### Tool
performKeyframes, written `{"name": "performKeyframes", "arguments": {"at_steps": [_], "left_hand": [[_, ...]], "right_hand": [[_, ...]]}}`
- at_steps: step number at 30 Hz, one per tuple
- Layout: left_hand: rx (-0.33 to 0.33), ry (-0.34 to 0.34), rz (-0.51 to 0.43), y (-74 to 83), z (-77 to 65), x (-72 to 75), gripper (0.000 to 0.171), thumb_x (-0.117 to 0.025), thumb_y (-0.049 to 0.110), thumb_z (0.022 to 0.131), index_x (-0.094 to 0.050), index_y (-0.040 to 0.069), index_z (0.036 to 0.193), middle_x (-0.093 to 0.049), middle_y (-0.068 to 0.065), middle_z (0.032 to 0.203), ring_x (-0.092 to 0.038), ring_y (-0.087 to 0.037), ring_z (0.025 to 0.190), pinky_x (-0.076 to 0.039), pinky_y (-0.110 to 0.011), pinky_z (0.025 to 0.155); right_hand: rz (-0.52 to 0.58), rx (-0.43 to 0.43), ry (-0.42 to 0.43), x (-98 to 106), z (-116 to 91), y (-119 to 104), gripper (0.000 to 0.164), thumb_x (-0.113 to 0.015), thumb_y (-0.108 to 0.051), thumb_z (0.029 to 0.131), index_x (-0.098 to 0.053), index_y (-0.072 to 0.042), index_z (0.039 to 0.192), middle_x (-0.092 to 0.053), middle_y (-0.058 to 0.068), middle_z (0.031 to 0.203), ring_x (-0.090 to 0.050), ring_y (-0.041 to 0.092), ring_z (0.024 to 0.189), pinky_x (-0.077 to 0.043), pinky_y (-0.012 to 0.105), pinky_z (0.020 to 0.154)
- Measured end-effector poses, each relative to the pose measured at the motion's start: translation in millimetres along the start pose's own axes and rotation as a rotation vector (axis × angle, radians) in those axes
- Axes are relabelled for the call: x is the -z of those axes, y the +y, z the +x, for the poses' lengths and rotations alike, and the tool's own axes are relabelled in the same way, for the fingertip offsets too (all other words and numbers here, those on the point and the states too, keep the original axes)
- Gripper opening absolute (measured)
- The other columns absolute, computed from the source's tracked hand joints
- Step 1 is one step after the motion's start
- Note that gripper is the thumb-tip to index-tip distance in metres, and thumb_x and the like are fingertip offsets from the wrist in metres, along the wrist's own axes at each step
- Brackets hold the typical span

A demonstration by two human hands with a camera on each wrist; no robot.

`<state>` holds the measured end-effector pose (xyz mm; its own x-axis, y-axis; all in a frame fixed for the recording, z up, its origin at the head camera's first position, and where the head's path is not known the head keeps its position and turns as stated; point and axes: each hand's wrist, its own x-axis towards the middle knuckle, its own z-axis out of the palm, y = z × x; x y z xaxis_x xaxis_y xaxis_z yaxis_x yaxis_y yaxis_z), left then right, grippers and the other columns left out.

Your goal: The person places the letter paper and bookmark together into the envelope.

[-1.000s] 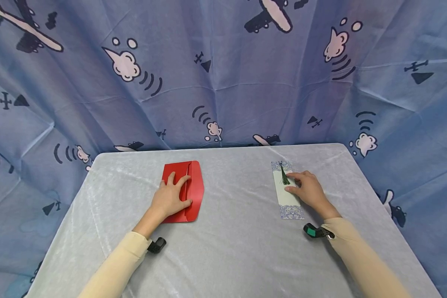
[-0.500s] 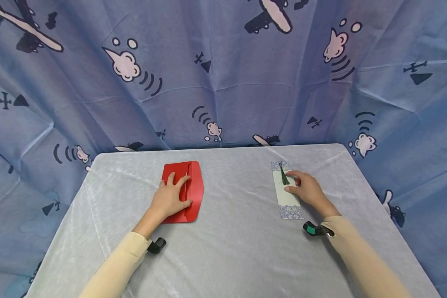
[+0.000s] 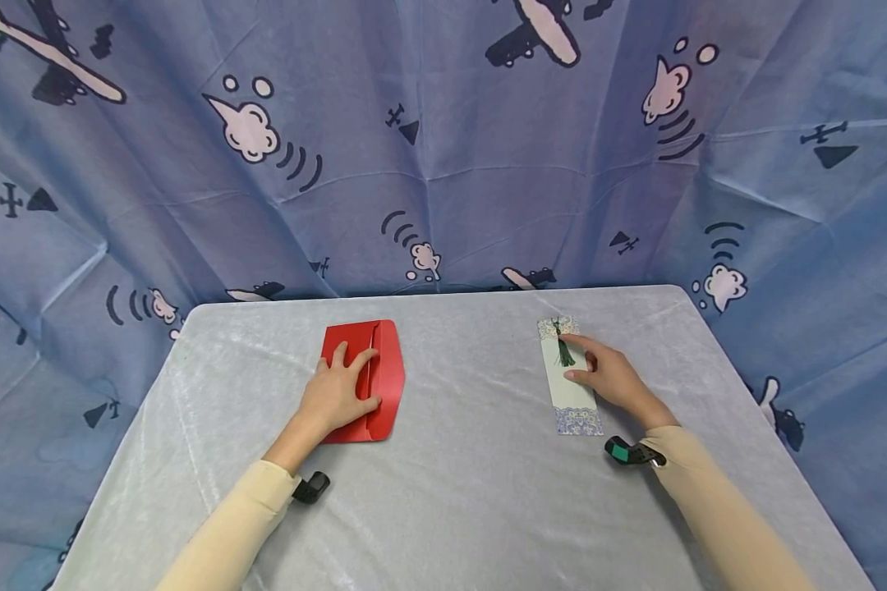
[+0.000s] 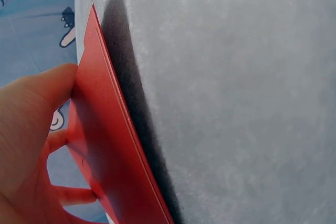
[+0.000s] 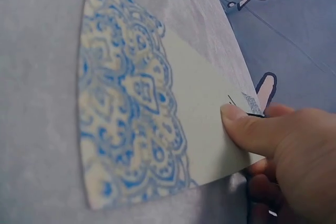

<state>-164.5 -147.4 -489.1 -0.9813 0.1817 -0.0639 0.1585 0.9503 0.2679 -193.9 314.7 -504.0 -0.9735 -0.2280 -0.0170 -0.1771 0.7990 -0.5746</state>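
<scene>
A red envelope (image 3: 390,369) lies on the left half of the table with its flap side toward the right. My left hand (image 3: 334,396) rests on it with fingers spread, thumb and fingertips touching its face; in the left wrist view the envelope (image 4: 113,129) casts a dark shadow along its edge. To the right is a pale bookmark (image 3: 567,390) with blue patterned ends and a dark green tassel (image 3: 565,355). My right hand (image 3: 612,376) holds the bookmark by its right edge. The right wrist view shows the thumb on the face of the bookmark (image 5: 142,103) and curled fingers beyond its edge.
A grey-white cloth covers the table (image 3: 458,492). Behind it hangs a blue curtain (image 3: 443,123) printed with planes and clouds. Each wrist wears a black camera band, the left one (image 3: 311,487) and the right one (image 3: 633,453).
My right index finger has shifted up and left, onto the upper part of the tassel. My left hand and the envelope have not moved.
</scene>
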Motion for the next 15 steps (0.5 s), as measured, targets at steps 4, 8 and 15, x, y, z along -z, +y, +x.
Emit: {"name": "performKeyframes", "arguments": {"at_steps": [4, 8, 15], "left_hand": [[0.002, 0.002, -0.002, 0.3, -0.1, 0.4, 0.080, -0.075, 0.046, 0.078, -0.041, 0.029, 0.149, -0.030, -0.026, 0.156, -0.046, -0.057, 0.126, -0.056, -0.059, 0.082], [0.004, 0.001, -0.001, 0.5, -0.3, 0.6, 0.081, -0.076, 0.046, 0.078, -0.041, 0.029, 0.149, -0.030, -0.026, 0.156, -0.046, -0.057, 0.127, -0.056, -0.058, 0.082], [0.009, -0.006, -0.002, 0.5, -0.4, 0.3, 0.081, -0.076, 0.046, 0.078, -0.040, 0.029, 0.149, -0.029, -0.026, 0.157, -0.045, -0.058, 0.128, -0.056, -0.059, 0.083]], "right_hand": [[0.023, 0.000, -0.047, 1.2, 1.3, 0.4, 0.059, -0.071, -0.017, 0.090, -0.050, -0.020, 0.146, -0.041, 0.004, 0.072, -0.037, 0.017, 0.064, -0.031, 0.027, 0.057], [0.028, -0.008, -0.066, 1.7, 2.7, 0.8, 0.054, -0.070, -0.018, 0.091, -0.054, -0.018, 0.143, -0.041, 0.003, 0.071, -0.037, 0.017, 0.064, -0.031, 0.027, 0.057], [0.000, -0.003, -0.083, 5.0, 4.4, -1.1, 0.052, -0.070, -0.017, 0.091, -0.057, -0.016, 0.141, -0.042, 0.002, 0.069, -0.037, 0.015, 0.063, -0.031, 0.026, 0.056]]}}
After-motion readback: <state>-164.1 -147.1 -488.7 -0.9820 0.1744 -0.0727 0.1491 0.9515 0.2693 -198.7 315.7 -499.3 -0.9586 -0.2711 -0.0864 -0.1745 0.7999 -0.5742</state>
